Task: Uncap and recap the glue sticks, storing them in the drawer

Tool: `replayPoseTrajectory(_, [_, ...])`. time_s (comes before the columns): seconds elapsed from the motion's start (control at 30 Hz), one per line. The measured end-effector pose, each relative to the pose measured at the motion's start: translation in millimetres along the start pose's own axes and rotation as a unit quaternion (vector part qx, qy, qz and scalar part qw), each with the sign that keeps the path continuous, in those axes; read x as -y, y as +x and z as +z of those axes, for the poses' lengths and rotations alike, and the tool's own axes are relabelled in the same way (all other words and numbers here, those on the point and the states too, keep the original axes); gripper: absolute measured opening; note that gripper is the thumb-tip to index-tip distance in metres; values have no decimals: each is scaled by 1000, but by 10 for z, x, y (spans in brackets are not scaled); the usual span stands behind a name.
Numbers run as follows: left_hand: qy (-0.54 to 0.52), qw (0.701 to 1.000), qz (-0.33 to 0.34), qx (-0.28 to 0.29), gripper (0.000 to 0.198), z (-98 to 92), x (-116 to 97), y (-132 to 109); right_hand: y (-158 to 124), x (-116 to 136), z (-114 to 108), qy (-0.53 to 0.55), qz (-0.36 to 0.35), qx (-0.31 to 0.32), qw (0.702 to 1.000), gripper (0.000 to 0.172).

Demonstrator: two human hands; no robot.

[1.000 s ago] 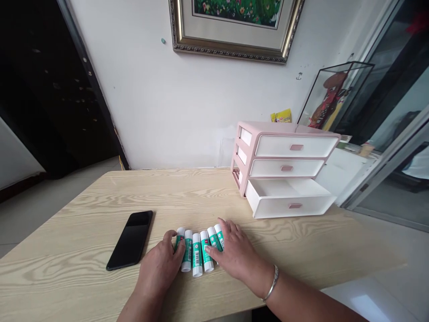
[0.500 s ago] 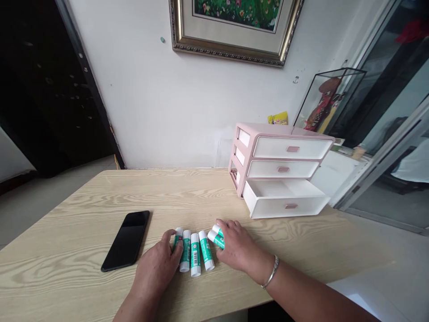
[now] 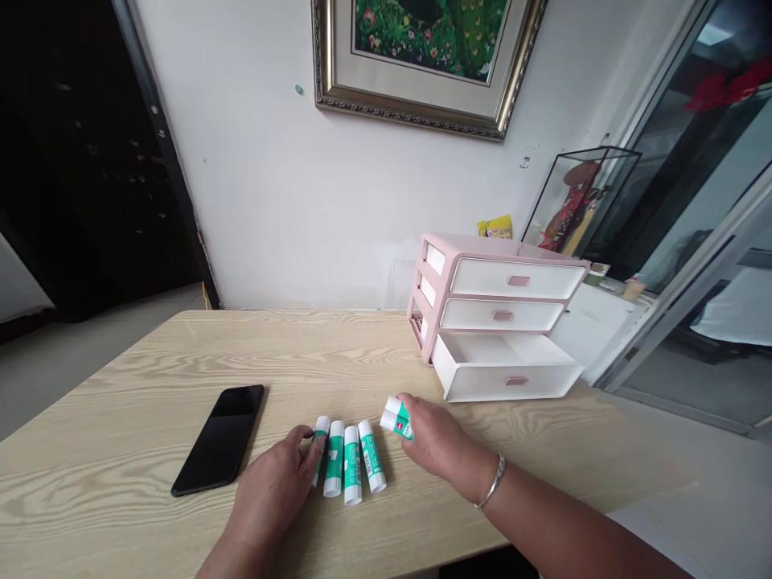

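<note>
Several white-capped glue sticks with green labels lie side by side on the wooden table (image 3: 301, 346). My left hand (image 3: 277, 470) has its thumb and fingers closed around the leftmost glue stick (image 3: 322, 425), hiding part of it. To its right are a second glue stick (image 3: 334, 460), a third glue stick (image 3: 352, 466) and a slightly slanted glue stick (image 3: 372, 457). My right hand (image 3: 435, 434), with a silver bracelet (image 3: 493, 482) at the wrist, grips two more glue sticks (image 3: 396, 416) together, their white ends pointing left.
Behind my right hand stands a pink and white drawer unit (image 3: 440, 293), its bottom drawer (image 3: 512, 382) pulled out toward me. A black phone (image 3: 220, 438) lies at the left. The white wall (image 3: 271, 201) borders the table's far edge; a glass case (image 3: 572, 201) is beyond the drawers.
My right hand has closed on the two glue sticks together and drawn slightly right, away from the row. My left hand stays at the leftmost stick. The camera view has tilted slightly.
</note>
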State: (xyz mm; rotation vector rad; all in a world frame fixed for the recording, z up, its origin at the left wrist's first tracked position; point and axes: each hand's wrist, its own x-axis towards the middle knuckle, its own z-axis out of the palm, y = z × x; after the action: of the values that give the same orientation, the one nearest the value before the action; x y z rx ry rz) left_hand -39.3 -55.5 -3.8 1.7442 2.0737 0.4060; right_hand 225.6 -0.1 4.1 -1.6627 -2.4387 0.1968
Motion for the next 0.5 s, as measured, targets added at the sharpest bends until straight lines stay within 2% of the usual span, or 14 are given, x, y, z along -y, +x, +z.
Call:
replayPoseTrajectory(0.13, [-16, 1000, -1, 7, 46, -6, -1, -3, -34, -69, -7, -6, -13, 9, 1000, 43])
replayPoseTrajectory(0.27, [-14, 1000, -6, 1, 46, 8, 2, -6, -23, -153, -75, 17, -30, -28, 999, 52])
replayPoseTrajectory(0.37, [-9, 1000, -11, -2, 45, -7, -18, -20, 58, -315, -310, 32, -9, -73, 997, 62])
replayPoseTrajectory(0.5, [0, 1000, -13, 5, 43, -49, -49, -43, 191, -657, -818, 17, 52, -160, 986, 63])
